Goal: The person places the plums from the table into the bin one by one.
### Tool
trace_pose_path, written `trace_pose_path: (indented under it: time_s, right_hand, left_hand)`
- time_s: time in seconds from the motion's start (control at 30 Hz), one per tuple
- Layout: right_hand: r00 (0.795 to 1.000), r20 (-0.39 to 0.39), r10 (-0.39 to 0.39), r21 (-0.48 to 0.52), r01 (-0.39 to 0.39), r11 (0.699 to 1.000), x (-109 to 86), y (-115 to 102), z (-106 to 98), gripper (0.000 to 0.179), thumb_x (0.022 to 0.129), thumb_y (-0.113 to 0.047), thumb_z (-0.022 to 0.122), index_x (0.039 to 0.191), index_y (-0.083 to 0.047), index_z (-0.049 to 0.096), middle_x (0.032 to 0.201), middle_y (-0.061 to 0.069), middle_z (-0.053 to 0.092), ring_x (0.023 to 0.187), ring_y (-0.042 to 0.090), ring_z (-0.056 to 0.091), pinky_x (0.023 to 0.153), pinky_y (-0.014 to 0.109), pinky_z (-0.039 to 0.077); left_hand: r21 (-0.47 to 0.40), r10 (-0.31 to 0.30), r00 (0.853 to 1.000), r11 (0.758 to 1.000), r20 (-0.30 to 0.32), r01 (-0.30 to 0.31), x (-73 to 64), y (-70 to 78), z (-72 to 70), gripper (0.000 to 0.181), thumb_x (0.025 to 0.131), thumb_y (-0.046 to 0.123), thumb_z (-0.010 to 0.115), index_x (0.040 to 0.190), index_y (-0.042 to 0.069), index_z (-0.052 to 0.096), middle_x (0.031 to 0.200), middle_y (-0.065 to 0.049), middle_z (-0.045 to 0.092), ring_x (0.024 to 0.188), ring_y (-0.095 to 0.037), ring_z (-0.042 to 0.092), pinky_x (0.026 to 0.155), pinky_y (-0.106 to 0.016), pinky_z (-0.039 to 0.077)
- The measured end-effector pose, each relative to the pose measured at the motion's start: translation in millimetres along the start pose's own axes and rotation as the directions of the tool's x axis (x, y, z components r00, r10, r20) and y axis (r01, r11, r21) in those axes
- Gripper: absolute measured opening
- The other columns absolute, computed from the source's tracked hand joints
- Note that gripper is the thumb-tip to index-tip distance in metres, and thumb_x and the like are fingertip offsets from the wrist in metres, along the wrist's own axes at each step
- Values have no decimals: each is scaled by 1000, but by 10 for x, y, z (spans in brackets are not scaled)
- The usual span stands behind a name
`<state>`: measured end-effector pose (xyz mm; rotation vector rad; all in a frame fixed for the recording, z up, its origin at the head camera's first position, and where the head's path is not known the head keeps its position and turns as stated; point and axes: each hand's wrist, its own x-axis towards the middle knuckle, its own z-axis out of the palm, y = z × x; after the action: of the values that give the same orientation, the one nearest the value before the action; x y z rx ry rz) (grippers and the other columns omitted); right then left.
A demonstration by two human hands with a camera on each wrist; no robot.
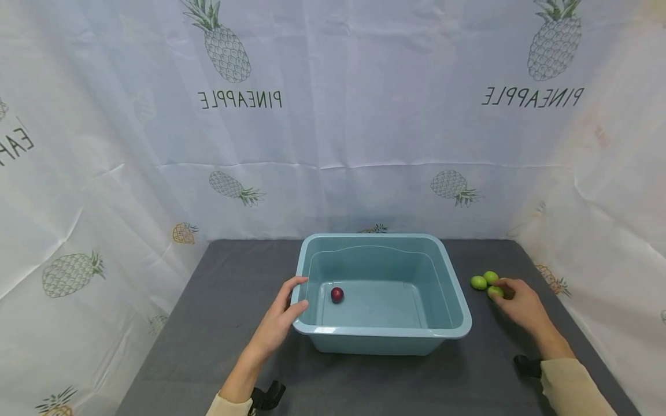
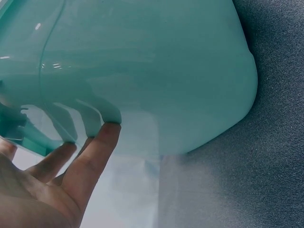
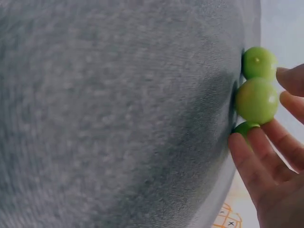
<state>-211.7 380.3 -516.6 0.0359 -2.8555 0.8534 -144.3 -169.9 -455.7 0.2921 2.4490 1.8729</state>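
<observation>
A light blue-green plastic basin (image 1: 382,331) stands in the middle of the table. My left hand (image 1: 278,318) holds its left rim, thumb over the edge. In the left wrist view, fingertips (image 2: 111,127) of that hand press the basin's outer wall (image 2: 156,71). Inside the basin, toward its left, lies a small dark red round fruit (image 1: 337,295). Right of the basin, limes (image 1: 478,282) sit close together on the table. My right hand (image 1: 520,303) reaches over them, fingers spread about the nearest lime (image 3: 257,101). A further lime (image 3: 244,128) is partly hidden behind its fingers.
A dark grey cloth (image 1: 208,323) covers the table. White curtains (image 1: 364,133) printed with pineapples hang behind it and along both sides. Black straps with small mounts (image 1: 267,396) sit at both wrists, below beige sleeves.
</observation>
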Motion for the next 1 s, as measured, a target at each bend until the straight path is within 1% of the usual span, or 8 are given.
trace_pose_path:
  time_s: [0.13,0.23,0.4,0.53,0.7,0.83,0.93,1.0]
  right_hand:
    - [999,38,4,-6,-4,1000,14,41,5,39,92,-14,70,117,13,60,112,34,60,99,48,59,83,61,45]
    - [999,46,6,-3,-6,1000,14,55,11,40,90,-14,73,117,12,60,111,34,62,99,47,61,83,61,45]
    - [996,76,35,4,-36,999,14,78,25,45,89,-18,75,120,11,60,110,32,63,100,47,61,83,60,45]
    - [994,93,55,23,-57,998,8,100,24,47,91,-21,75,123,11,60,113,33,63,102,47,61,83,58,46]
    - [991,96,89,93,-98,991,-20,87,11,56,94,-31,74,127,11,58,122,35,60,107,47,61,79,44,50]
    - [986,95,137,154,-151,976,-50,69,9,62,94,-35,73,131,11,56,130,34,56,110,43,59,75,30,47]
    - [982,97,164,197,-180,964,-69,51,2,63,95,-36,73,134,9,54,133,33,54,110,38,56,72,23,45]
    - [979,97,178,225,-196,954,-79,34,-8,64,95,-37,73,136,8,54,135,33,53,111,35,54,73,21,44]
  left_hand:
    - [-4,2,1000,1000,2,-2,0,-4,2,45,106,24,52,150,25,41,161,-13,28,142,-38,36,105,-60,35]
    - [-8,-1,1000,1000,3,1,-4,-8,5,45,106,24,52,150,25,41,161,-13,28,140,-38,38,104,-59,36]
    - [-5,-6,1000,1000,-3,6,-11,-12,10,45,106,26,53,149,25,42,160,-14,30,138,-38,40,103,-58,38]
    - [-8,-9,1000,1000,-7,9,-11,-13,12,45,105,29,54,149,26,42,159,-14,31,137,-38,41,102,-58,39]
    - [-6,-18,1000,1000,-14,17,-10,-21,11,45,105,30,55,148,28,43,158,-13,33,135,-38,42,101,-56,41]
    - [-8,-18,1000,1000,-13,17,-8,-17,13,45,105,30,55,148,28,43,159,-14,32,136,-38,42,101,-57,41]
    - [-9,-19,1000,1000,-13,18,-6,-6,13,45,105,28,54,148,28,43,159,-14,31,136,-39,42,102,-58,41]
    - [-8,-19,1000,1000,-14,19,-5,1,13,44,105,27,54,148,28,43,160,-14,31,137,-39,41,102,-59,40]
